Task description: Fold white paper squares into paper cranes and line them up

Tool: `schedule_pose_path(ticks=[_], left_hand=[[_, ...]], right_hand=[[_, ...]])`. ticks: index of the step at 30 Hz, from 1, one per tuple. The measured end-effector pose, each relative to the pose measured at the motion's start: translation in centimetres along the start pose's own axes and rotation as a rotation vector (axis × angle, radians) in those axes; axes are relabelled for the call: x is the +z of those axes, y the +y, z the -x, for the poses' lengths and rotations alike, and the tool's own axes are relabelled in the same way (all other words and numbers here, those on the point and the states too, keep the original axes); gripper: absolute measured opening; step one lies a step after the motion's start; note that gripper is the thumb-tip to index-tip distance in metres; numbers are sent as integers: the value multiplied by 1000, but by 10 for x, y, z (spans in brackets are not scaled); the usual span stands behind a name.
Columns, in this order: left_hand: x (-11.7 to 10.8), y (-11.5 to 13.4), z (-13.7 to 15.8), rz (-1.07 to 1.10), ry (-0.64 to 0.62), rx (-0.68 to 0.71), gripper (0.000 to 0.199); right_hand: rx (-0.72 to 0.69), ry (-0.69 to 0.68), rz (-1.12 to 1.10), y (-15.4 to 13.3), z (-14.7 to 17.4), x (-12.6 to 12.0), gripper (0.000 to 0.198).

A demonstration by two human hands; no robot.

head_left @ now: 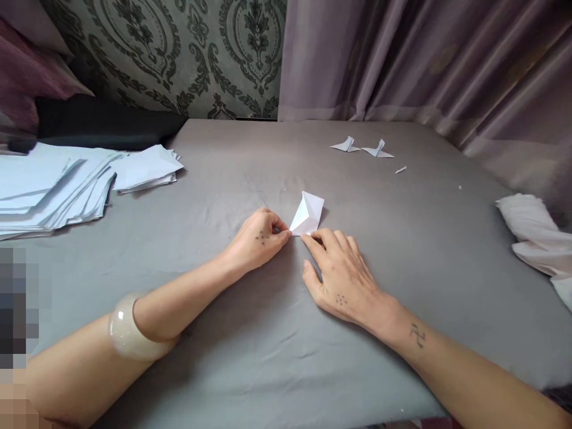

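Observation:
A small folded piece of white paper (pixel 309 213) lies on the grey cloth in front of me, with crease lines meeting near its middle. My left hand (pixel 261 238) pinches its lower left corner between thumb and fingertips. On the near edge of the paper rest the index fingertips of my right hand (pixel 342 268); its thumb stands apart from the fingers, and the palm faces down over the cloth. A pale bangle (pixel 129 328) sits on my left forearm.
Two folded paper birds (pixel 378 149) stand at the back right, with a paper scrap (pixel 401 170) near them. Stacks of white paper (pixel 53 190) and smaller sheets (pixel 145 170) lie at the left. White crumpled fabric (pixel 531 223) is at the right edge. Curtains (pixel 339 59) hang behind.

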State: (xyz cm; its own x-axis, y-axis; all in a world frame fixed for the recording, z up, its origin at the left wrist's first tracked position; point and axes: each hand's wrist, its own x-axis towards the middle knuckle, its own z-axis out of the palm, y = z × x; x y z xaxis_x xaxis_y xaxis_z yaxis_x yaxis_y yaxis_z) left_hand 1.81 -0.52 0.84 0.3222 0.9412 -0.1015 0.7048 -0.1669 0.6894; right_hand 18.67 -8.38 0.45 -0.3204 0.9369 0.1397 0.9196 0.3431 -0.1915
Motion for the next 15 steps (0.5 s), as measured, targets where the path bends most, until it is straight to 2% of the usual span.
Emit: schedule_pose_path(ticks=[10,15], left_hand=[[-4,2,-2,-41,-1,10,18],[-12,5,-5,80,-45,-137,20]], right_hand=[[-15,-22,31,0,0,0,45],[-16,-45,52,0,-2,-1,47]])
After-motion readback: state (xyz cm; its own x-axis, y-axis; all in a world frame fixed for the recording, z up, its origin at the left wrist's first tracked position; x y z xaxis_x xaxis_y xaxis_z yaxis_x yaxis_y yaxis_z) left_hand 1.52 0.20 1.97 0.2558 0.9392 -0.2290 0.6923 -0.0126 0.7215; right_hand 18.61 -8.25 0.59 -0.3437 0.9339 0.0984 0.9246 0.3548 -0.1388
